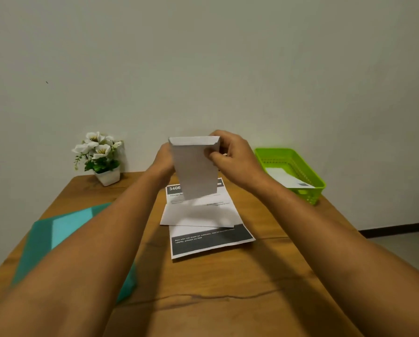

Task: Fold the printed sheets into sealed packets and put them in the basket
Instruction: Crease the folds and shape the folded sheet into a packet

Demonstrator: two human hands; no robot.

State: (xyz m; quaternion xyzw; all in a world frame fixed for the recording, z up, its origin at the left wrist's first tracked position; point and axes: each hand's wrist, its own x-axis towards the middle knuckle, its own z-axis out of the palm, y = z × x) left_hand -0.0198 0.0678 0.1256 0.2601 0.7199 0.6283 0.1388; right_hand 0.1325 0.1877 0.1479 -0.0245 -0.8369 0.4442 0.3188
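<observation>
- White packet (195, 166) is pinched near its top by right hand (232, 156) fingers, above the desk (227, 288).
- Left hand (163, 156) fingers are hidden behind it; grip cannot be told.

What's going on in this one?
A person holds a white packet upright above the wooden table, left hand gripping its left edge, right hand pinching its right edge near the top flap. More printed sheets lie on the table below. The green basket at the right already holds another packet.
</observation>
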